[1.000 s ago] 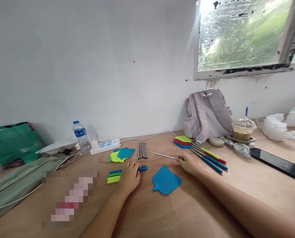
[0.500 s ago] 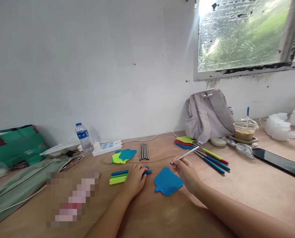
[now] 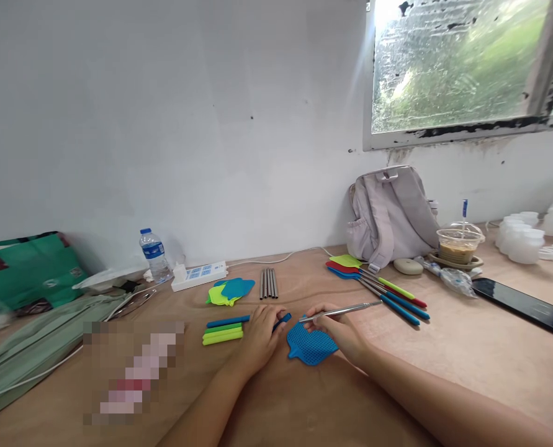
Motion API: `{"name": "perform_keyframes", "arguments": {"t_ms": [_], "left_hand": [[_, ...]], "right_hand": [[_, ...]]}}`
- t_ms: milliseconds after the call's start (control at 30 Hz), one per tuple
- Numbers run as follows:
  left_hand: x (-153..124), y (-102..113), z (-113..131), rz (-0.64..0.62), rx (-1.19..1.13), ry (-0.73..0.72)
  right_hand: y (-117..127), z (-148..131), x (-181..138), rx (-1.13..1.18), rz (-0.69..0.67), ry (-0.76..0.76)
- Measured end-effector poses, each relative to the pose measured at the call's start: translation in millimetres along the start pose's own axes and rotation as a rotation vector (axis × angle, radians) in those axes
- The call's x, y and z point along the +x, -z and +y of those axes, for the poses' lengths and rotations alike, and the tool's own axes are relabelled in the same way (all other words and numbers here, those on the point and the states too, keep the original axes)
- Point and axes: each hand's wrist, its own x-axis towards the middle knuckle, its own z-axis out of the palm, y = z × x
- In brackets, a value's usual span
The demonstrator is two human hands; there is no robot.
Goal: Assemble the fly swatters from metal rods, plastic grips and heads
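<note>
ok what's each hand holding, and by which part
Right hand: a metal rod, near its end facing the left hand. Left hand: a blue swatter handle; gripped part hidden, one end showing.

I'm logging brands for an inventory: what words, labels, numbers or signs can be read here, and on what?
No text is legible.
Clear plastic bottle: blue label, print too small.
White rectangular plastic power strip: blue markings, too small.
Large green bag: pale marks, too blurred to tell whether they're text.

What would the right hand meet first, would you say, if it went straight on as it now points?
The right hand would likely meet the blue handle in the left hand, though depth is unclear.
</note>
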Motion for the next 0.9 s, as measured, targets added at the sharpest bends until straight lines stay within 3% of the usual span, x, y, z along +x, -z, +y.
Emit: {"name": "perform_keyframes", "arguments": {"t_ms": [200,667,900], "left_hand": [[-2.1,4.2,11.5,-0.009,0.019,-0.132],[-3.8,4.9,9.8,0.005,0.225,-0.292],[-3.9,2.7,1.1,0.029,0.238,-0.3]], "right_hand": [[-1.8,-7.4,-7.5,-0.076,-0.06,0.167],[0.4,-4.8,-7.2,-0.17,-0.137,0.195],[1.5,-6.3,-6.1,0.05,-0.2,0.078]]}}
